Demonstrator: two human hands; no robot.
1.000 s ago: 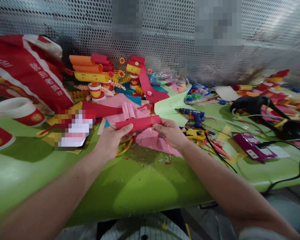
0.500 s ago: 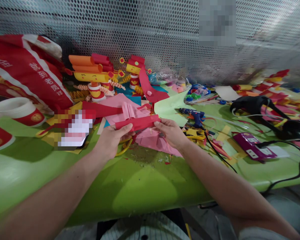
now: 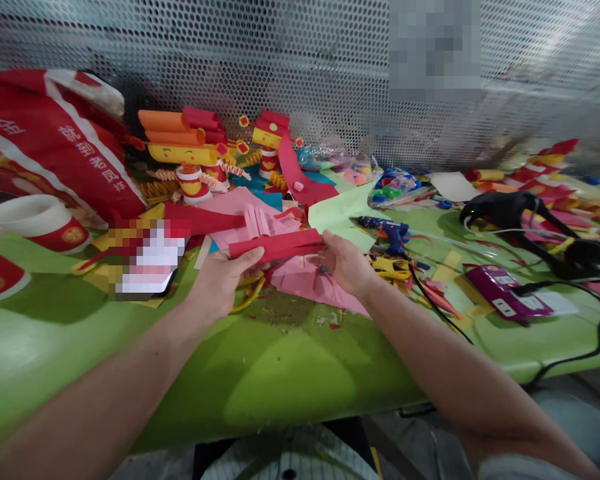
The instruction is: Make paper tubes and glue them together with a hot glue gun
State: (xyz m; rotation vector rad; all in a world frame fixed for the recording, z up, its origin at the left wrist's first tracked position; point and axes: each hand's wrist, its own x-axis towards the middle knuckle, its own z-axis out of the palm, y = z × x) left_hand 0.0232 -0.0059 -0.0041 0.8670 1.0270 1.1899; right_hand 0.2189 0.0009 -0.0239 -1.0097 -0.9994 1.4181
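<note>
A folded strip of red paper [image 3: 285, 245] is held up level between my two hands, above the middle of the paper pile. My left hand [image 3: 225, 277] pinches its left end, thumb on the front and fingers behind. At the right end, the fingers of my right hand [image 3: 344, 263] close round the paper's edge, where the layers stand slightly apart. Beneath lie pink paper sheets [image 3: 313, 283], and a pink paper piece with rolled folds [image 3: 255, 221] is just behind. Yellow-handled scissors [image 3: 250, 297] are partly hidden under my left hand.
Paper figures [image 3: 180, 157] stand at the back by the perforated metal wall. To the left are a phone [image 3: 153, 260], paper cups [image 3: 40, 223] and a red bag [image 3: 65, 140]. Rightward lie a blue glue gun [image 3: 387, 230], a purple power strip [image 3: 507, 293] with a black cable, and a black headset-like strap [image 3: 530, 223].
My right thumb has lifted off the paper's front and my right hand has shifted slightly at that end. The paper's right end now shows a gap between layers. My left hand stays nearly still.
</note>
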